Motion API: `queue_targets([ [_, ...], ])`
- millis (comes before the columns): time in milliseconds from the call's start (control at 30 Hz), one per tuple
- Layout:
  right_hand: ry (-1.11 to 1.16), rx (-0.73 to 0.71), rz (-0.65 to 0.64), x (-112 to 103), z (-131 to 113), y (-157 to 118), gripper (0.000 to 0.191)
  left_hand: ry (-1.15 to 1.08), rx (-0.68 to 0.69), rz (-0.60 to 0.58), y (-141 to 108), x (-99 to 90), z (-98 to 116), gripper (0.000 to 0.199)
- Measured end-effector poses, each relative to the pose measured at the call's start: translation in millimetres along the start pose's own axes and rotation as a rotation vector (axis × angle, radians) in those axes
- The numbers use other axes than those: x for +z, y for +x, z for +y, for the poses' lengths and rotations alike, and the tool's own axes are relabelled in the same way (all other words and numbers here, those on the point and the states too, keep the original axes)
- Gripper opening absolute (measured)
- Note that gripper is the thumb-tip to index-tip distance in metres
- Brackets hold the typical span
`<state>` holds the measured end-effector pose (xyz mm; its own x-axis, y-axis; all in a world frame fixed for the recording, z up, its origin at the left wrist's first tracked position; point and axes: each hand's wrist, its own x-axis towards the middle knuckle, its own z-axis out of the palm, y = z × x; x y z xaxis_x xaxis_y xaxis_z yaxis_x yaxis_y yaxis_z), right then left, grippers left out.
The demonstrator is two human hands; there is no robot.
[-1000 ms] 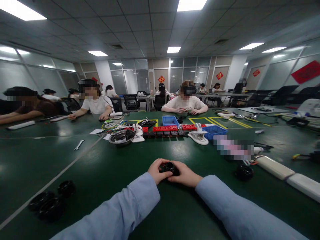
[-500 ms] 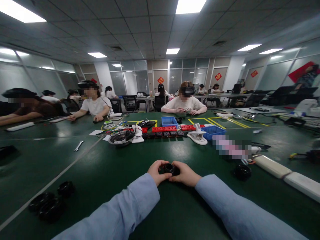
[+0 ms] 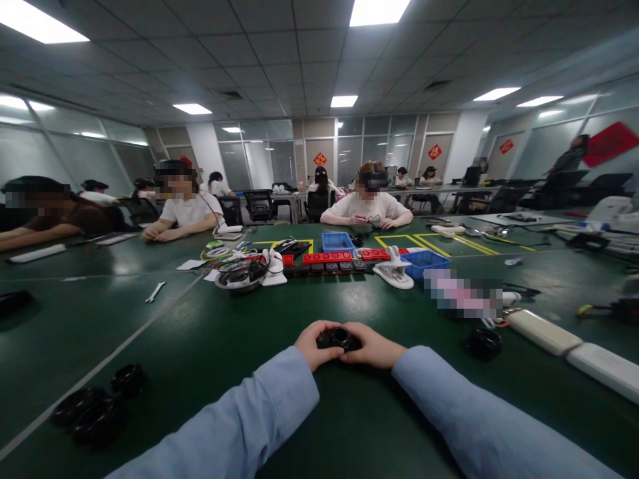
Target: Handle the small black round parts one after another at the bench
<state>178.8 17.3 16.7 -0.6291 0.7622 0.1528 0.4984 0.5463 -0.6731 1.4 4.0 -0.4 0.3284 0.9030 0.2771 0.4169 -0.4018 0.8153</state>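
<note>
Between my two hands, just above or on the green tabletop, is a black ring-shaped part (image 3: 341,337) with a round opening facing up. Fingers and thumb of my left hand (image 3: 315,344) curl round its left side. My right hand (image 3: 372,346) grips the same part from the right, thumb towards me. The fingers' far sides are hidden. Similar black round parts (image 3: 100,420) lie in a group at the lower left, and another black round part (image 3: 484,342) rests to the right of my right hand.
Ahead stand a row of red and black blocks (image 3: 327,257), blue bins (image 3: 426,263), a white clamp stand (image 3: 394,269) and a metal bowl with cables (image 3: 242,274). A wrench (image 3: 156,292) lies left; white bars (image 3: 544,330) lie right. A person (image 3: 369,203) sits opposite.
My hands stay on the black part, which has shifted very slightly. A person at the left across the table has brought their hands together; a standing person at the far right has moved leftward.
</note>
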Motion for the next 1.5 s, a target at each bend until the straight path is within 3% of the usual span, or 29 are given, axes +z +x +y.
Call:
queue_targets([
  [133, 0.189, -0.018, -0.136, -6, 4, 0, 0.033, 0.01, 0.004, -0.006, 0, -1.2, -1, 0.042],
  [233, 0.225, -0.007, -0.151, -6, 3, 0, 0.03, 0.028, -0.001, 0.009, -2, -0.5, 2, 0.042],
  [433, 0.08, 0.094, -0.006, 4, 5, 0, 0.032, 0.13, -0.03, 0.112, -8, 4.7, 11, 0.038],
  [633, -0.292, 0.188, 0.203, 20, -4, 1, 0.028, 0.225, -0.105, 0.221, -8, 10.6, 15, 0.033],
  [800, -0.448, 0.2, 0.231, 21, -14, 0, 0.031, 0.245, -0.112, 0.236, -5, 11.5, 13, 0.033],
  [967, -0.114, 0.052, -0.023, -1, -6, -3, 0.079, 0.239, -0.029, 0.149, -1, -0.2, -3, 0.055],
  [1067, 0.169, 0.129, -0.086, -11, 4, -5, 0.085, 0.29, 0.007, 0.063, 1, -6.6, -12, 0.071],
  [1200, 0.234, 0.128, 0.112, -3, 5, -4, 0.068, 0.436, 0.04, 0.029, -1, -5.2, -10, 0.075],
  [1333, 0.165, 0.091, 0.309, 15, -7, -3, 0.055, 0.506, -0.058, 0.058, -5, 1.4, 1, 0.064],
  [1500, 0.054, 0.119, 0.411, 26, -17, -1, 0.036, 0.622, -0.15, 0.04, -6, 7.5, 12, 0.044],
])
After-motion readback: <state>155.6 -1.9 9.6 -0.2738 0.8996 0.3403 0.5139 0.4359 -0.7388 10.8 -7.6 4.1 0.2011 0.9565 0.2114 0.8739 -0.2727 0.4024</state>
